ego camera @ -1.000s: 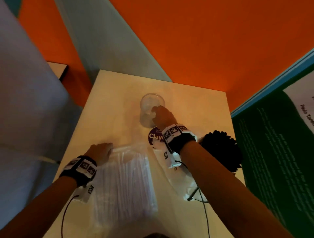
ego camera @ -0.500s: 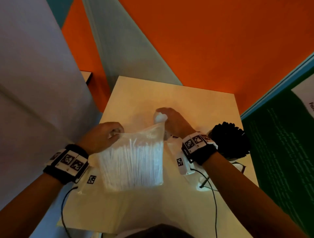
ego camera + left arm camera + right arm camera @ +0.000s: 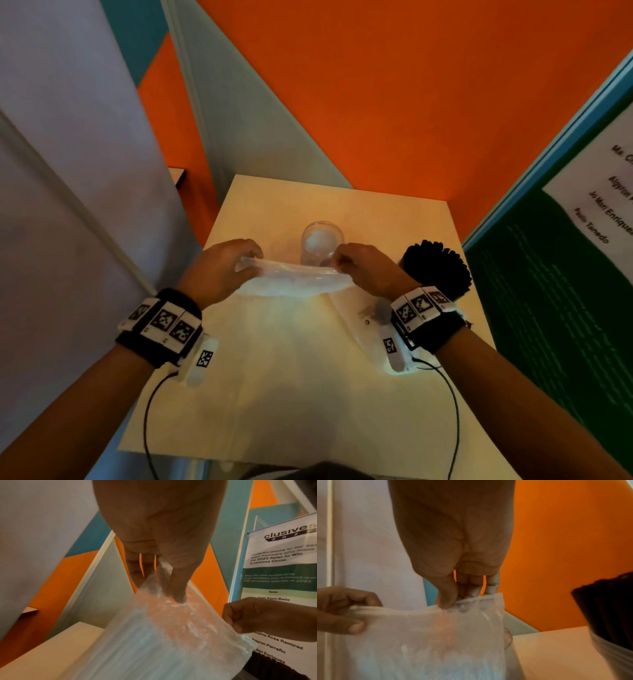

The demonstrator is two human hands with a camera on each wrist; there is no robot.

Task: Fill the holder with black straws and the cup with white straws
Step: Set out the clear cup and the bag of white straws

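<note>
A clear plastic bag of white straws (image 3: pixel 291 277) hangs above the table, held up by its top edge. My left hand (image 3: pixel 227 263) pinches the bag's left corner (image 3: pixel 163 582). My right hand (image 3: pixel 356 263) pinches the right corner (image 3: pixel 453 604). The top edge is stretched between both hands. Behind the bag stands a clear cup (image 3: pixel 322 241) on the table. A bundle of black straws (image 3: pixel 436 265) stands in a holder at the right, seen close in the right wrist view as black straws (image 3: pixel 607 608). The white straws inside the bag look blurred.
The small cream table (image 3: pixel 308 394) has orange and grey walls behind it. A green poster board (image 3: pixel 555 308) stands close on the right. An empty clear bag with a label (image 3: pixel 366 315) lies under my right wrist. Wrist cables trail over the front edge.
My right hand left the cup and took the bag's right corner. Both hands lifted the bag off the table and pulled its top edge taut. The cup now stands uncovered behind it.
</note>
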